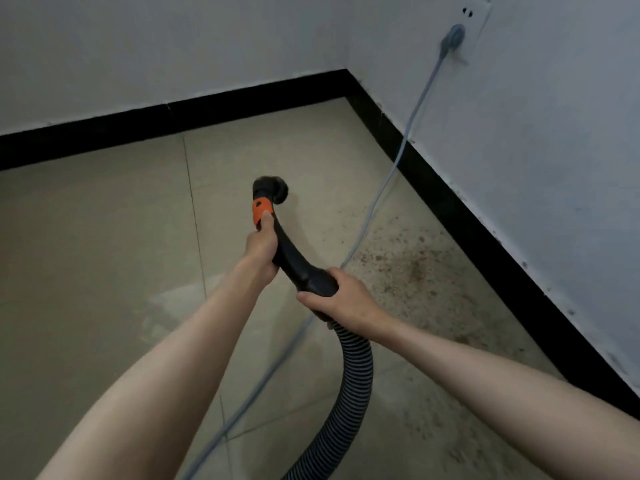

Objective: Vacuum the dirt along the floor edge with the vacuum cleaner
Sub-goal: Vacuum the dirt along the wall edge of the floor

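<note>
I hold a curved black vacuum handle (294, 259) over the beige tile floor. My left hand (261, 247) grips its upper part, the thumb lying on an orange slider (261, 211). My right hand (341, 299) grips the lower end, where the ribbed grey-black hose (349, 393) joins and drops out of the bottom of the view. The round black nozzle opening (272, 190) sits at the handle's far end, above the floor. Brown dirt (412, 268) is scattered on the floor to the right, along the black baseboard (491, 251).
A grey power cord (391, 174) runs from a plug (452, 38) in the wall socket, down the right wall and across the floor under the handle. White walls meet in a corner at the back. A pale smear (173, 303) marks the tiles to the left.
</note>
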{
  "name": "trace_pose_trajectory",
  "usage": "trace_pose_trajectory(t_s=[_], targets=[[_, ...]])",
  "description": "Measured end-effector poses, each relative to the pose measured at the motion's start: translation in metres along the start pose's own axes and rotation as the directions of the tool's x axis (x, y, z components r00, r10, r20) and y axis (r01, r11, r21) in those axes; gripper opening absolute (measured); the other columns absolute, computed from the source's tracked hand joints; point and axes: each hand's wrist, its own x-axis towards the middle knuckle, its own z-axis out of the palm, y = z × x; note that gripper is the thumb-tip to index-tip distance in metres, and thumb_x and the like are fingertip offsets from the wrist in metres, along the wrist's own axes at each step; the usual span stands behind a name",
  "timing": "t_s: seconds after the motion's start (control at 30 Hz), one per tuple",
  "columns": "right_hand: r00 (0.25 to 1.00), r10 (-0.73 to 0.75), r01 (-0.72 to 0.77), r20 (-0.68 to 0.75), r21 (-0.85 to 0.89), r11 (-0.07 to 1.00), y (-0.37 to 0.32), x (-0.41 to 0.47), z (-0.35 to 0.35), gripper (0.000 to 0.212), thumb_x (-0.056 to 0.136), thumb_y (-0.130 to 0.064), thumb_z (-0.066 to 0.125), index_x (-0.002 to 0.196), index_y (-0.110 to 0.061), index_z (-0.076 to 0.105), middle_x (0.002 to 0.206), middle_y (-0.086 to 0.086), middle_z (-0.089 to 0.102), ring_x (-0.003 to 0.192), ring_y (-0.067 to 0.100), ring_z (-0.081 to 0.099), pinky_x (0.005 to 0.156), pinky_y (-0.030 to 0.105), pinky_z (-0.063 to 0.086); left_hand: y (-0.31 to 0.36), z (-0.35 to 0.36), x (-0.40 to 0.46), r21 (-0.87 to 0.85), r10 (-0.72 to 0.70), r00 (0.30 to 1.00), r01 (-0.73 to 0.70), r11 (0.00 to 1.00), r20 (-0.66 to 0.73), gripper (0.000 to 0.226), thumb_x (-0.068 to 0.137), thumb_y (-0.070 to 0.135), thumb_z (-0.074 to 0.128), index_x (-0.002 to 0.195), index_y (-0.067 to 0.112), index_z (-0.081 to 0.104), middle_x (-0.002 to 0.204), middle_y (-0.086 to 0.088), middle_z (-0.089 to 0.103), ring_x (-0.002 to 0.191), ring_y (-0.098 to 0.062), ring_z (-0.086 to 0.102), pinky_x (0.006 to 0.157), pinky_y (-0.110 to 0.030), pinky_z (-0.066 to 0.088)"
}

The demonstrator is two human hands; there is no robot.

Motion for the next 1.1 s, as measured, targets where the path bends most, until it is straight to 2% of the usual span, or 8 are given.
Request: trace_pose_trajectory(t_s=[0.1,0.33,0.5,0.63,0.8,0.87,0.97,1.1], targets=[[0.998,0.065,-0.066,-0.024,-0.060,0.996,0.016,-0.013,0.000,0.044,0.074,-0.054,0.074,0.101,-0.024,0.059,0.084,-0.003,0.065,0.057,0.010,0.064,0.049,0.026,0.054,-0.030,-0.002,0.000,-0.044,-0.080,0.997,0.080,0.996,-0.003,0.063,0.097,0.048,0.043,0.130,-0.006,0.044,0.116,-0.018,0.058,0.110,-0.031,0.058,0.083,-0.035,0.047],[0.992,0.076,-0.080,-0.098,-0.034,0.996,0.042,-0.027,-0.005,0.029,0.078,-0.053,0.072,0.086,-0.028,0.061,0.072,-0.006,0.064,0.046,0.005,0.059,0.044,0.023,0.048,-0.054,0.014,-0.004,0.013,-0.146,0.986,0.145,0.989,0.086,0.060,0.096,0.046,0.046,0.129,-0.003,0.041,0.087,-0.006,0.054,0.084,-0.023,0.055,0.076,-0.034,0.045],[0.979,0.116,-0.100,-0.166,0.104,0.990,0.060,-0.047,-0.021,0.030,0.078,-0.042,0.077,0.082,-0.015,0.065,0.055,-0.007,0.059,0.042,0.013,0.056,0.038,0.025,0.045,-0.068,0.046,-0.016,0.155,-0.132,0.986,0.115,0.981,0.105,0.056,0.098,0.046,0.039,0.129,-0.001,0.042,0.102,-0.011,0.054,0.094,-0.026,0.055,0.085,-0.035,0.048],[0.981,0.128,-0.104,-0.149,0.159,0.982,0.078,-0.057,-0.026,0.027,0.080,-0.035,0.078,0.086,-0.011,0.066,0.059,-0.001,0.059,0.041,0.013,0.053,0.037,0.024,0.042,-0.087,0.054,-0.022,0.272,-0.125,0.991,0.108,0.956,0.047,0.058,0.098,0.048,0.035,0.128,-0.001,0.044,0.115,-0.017,0.057,0.102,-0.031,0.057,0.083,-0.035,0.047],[0.996,0.078,-0.069,-0.037,0.207,0.976,0.080,-0.051,-0.028,0.014,0.082,-0.029,0.076,0.081,-0.019,0.067,0.052,-0.010,0.062,0.041,0.006,0.055,0.037,0.020,0.041,-0.094,0.039,-0.020,0.212,-0.082,0.994,0.095,0.973,-0.069,0.059,0.097,0.048,0.038,0.131,0.000,0.042,0.117,-0.017,0.057,0.102,-0.031,0.058,0.091,-0.038,0.049],[0.998,0.066,-0.062,-0.011,0.234,0.970,0.080,-0.052,-0.029,0.014,0.083,-0.027,0.076,0.079,-0.017,0.066,0.052,-0.009,0.062,0.040,0.006,0.055,0.037,0.019,0.041,-0.095,0.034,-0.021,0.152,-0.099,0.994,0.105,0.983,-0.046,0.061,0.097,0.051,0.038,0.131,0.000,0.041,0.116,-0.016,0.057,0.098,-0.028,0.058,0.086,-0.036,0.050],[0.993,0.115,-0.117,0.023,0.288,0.951,0.082,-0.055,-0.033,0.023,0.082,-0.031,0.076,0.081,-0.012,0.065,0.051,-0.005,0.060,0.040,0.011,0.055,0.037,0.022,0.042,-0.093,0.034,-0.027,0.061,-0.127,0.990,0.124,0.990,0.053,0.053,0.097,0.053,0.036,0.119,0.005,0.045,0.096,-0.007,0.058,0.081,-0.018,0.058,0.060,-0.028,0.047],[0.970,0.229,-0.241,0.078,0.242,0.940,0.087,-0.055,-0.039,0.036,0.076,-0.043,0.074,0.087,-0.010,0.064,0.064,0.001,0.064,0.048,0.014,0.060,0.044,0.027,0.047,-0.097,0.042,-0.034,0.083,-0.104,0.990,0.096,0.992,0.097,0.045,0.099,0.048,0.034,0.112,0.006,0.042,0.088,-0.004,0.055,0.077,-0.016,0.056,0.057,-0.027,0.044]])
